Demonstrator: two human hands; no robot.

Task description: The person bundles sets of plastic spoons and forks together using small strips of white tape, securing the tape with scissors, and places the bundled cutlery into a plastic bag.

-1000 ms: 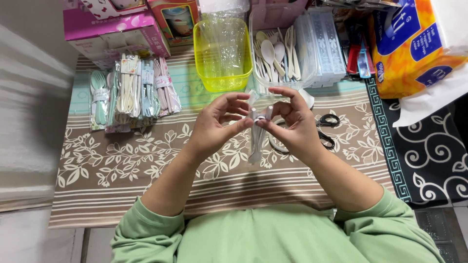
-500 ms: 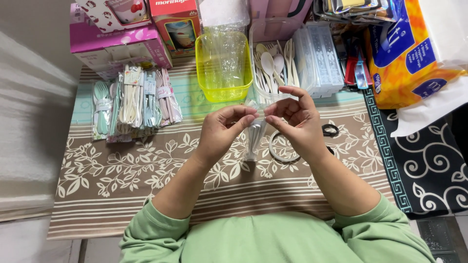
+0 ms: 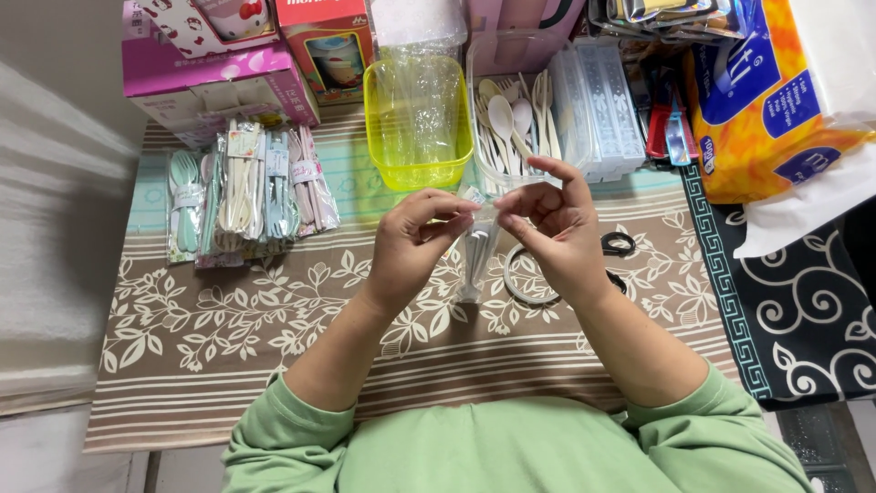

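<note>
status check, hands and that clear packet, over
Left hand and right hand both pinch top of clear cutlery packet, held above patterned mat. Tape roll lies under right hand. Nothing blocking.

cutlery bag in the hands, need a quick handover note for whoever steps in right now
Left hand: pinches the top of the clear cutlery bag.
Right hand: pinches the same top from the other side; the bag hangs between both hands.
Done: sealed packs lie in a row at the left of the patterned mat.
Left: loose spoons remain in the clear tray; yellow tub holds clear bags. Tape roll and scissors sit by the right hand.
</note>
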